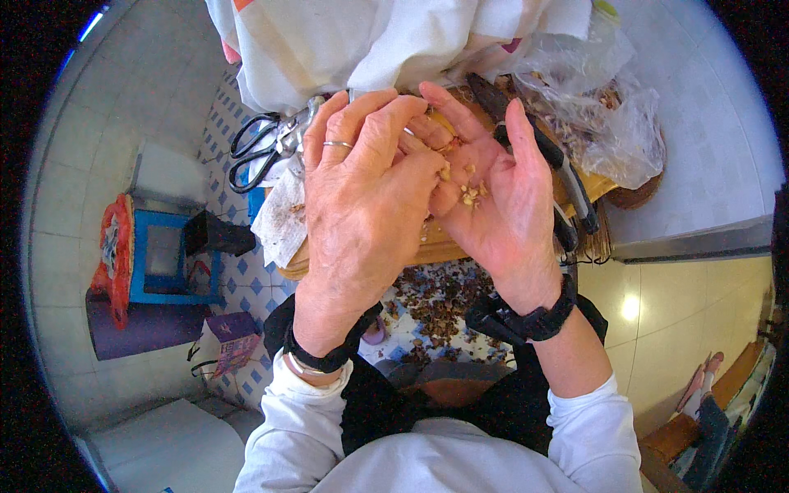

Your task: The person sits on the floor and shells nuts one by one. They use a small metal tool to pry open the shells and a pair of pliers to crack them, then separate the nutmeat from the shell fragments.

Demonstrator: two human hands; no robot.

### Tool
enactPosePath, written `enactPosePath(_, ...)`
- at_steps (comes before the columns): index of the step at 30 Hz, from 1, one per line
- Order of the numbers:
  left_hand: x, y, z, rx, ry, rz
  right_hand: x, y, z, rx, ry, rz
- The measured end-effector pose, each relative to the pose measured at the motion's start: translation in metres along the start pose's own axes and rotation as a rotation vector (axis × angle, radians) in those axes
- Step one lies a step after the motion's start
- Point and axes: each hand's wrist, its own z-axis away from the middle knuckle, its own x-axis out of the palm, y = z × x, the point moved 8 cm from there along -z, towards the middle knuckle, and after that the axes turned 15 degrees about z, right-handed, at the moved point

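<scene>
Palm up, my right hand holds small pale nut crumbs in its hollow. My left hand, back upward and with a ring on one finger, bends its fingers over the fingers of my right hand; whatever lies between them is mostly hidden. Both hands are above a wooden board or tabletop. Scissors with black handles lie left of my left hand, near a crumpled paper tissue. Beyond my right hand is a black-handled plier-like tool, partly covered by that hand.
White cloth covers the far side. A clear plastic bag lies at the right over brown shell pieces. Many shell fragments litter the tiled floor below. A blue stool and a paper bag stand left. Another person's legs show lower right.
</scene>
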Motion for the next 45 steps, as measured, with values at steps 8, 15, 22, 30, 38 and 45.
enactPosePath(8,-0.003,-0.006,0.001,-0.015,0.09,0.056,0.002,-0.003,0.005,-0.017,0.062,-0.048)
enactPosePath(15,0.006,-0.004,0.002,0.001,0.057,0.01,0.003,-0.004,0.006,-0.014,0.066,-0.029)
enactPosePath(22,0.008,-0.007,0.004,-0.026,0.044,0.09,-0.003,-0.002,0.006,-0.026,0.116,0.07)
enactPosePath(30,0.007,-0.005,0.003,-0.081,0.024,0.205,0.007,0.0,0.006,-0.018,0.02,-0.027)
enactPosePath(38,0.013,0.001,0.0,-0.004,-0.003,0.141,-0.002,0.004,0.01,0.03,0.195,-0.046)
enactPosePath(45,0.018,0.0,0.002,-0.002,-0.007,0.18,-0.005,0.003,0.007,-0.003,0.17,-0.003)
